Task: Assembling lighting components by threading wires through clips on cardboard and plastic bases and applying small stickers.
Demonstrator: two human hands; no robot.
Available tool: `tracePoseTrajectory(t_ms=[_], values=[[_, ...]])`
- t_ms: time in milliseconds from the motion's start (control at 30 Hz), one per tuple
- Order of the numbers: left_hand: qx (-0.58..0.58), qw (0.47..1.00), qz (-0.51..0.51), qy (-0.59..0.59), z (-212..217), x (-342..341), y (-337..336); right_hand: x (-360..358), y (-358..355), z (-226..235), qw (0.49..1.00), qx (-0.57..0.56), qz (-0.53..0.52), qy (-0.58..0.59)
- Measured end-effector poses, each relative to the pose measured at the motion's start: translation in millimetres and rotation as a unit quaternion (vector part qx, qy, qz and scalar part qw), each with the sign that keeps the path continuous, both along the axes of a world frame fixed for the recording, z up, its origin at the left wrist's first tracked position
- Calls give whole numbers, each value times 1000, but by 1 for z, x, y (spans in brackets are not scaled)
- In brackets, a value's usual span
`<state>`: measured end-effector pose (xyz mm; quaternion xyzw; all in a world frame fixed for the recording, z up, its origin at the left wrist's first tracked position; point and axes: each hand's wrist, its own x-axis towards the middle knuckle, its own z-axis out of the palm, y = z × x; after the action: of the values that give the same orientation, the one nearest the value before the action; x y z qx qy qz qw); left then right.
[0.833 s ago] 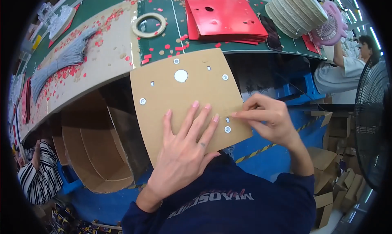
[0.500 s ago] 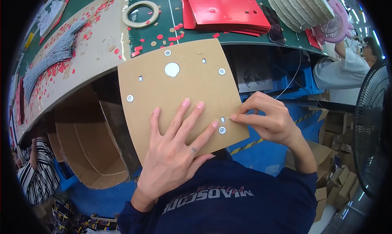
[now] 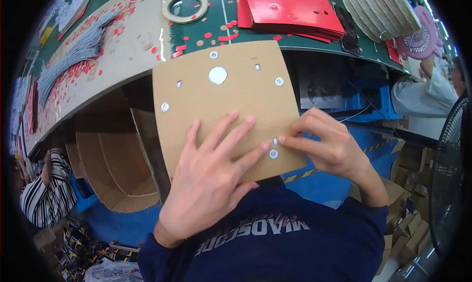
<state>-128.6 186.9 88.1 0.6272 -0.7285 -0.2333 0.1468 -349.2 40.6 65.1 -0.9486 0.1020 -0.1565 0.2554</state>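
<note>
A brown cardboard panel point(image 3: 226, 105) with several punched holes is held against the person's chest and reaches up to the near edge of the tabletop point(image 3: 128, 41), its upper edge overlapping that edge. The left hand point(image 3: 209, 183) lies flat on the lower half of the panel, its fingers point(image 3: 231, 134) spread wide and pressing the board down. The right hand point(image 3: 327, 144) comes in from the panel's lower right edge; its fingers are pressed together, thumb and forefinger pinching at a small silver eyelet point(image 3: 275, 141) set in the board just above a second eyelet hole point(image 3: 273, 154). Whether the eyelet is actually between the fingertips or only touched by them cannot be told. A larger round hole point(image 3: 218, 75) sits near the top of the panel, with smaller ringed holes around it. On the tabletop, just beyond the panel, a roll of tape point(image 3: 185, 6) lies flat on the green mat, and red and brown paper punch-outs point(image 3: 206, 36) are scattered near the near edge. A stack of red sheets point(image 3: 290, 9) lies toward the far right part of the tabletop, beside a fanned stack of pale discs point(image 3: 376, 9). A bundle of grey cords point(image 3: 73, 53) lies along the left side. Under the tabletop on the left, open cardboard boxes point(image 3: 113, 169) stand on the floor. Another person's sleeve point(image 3: 423, 92) shows at the right edge.
</note>
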Motion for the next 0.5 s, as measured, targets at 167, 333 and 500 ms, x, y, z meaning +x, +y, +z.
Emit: tracePoseTrajectory(t_ms=[167, 333, 500], values=[[18, 996, -69, -54, 27, -5, -49, -2, -13, -8, 999, -21, -19, -24], [145, 977, -137, -70, 63, 0, -105, -5, -6, -12, 999, -12, -18, -43], [80, 990, -33, 114, 141, 76, -144, 5, 10, -13, 998, -22, -6, -64]])
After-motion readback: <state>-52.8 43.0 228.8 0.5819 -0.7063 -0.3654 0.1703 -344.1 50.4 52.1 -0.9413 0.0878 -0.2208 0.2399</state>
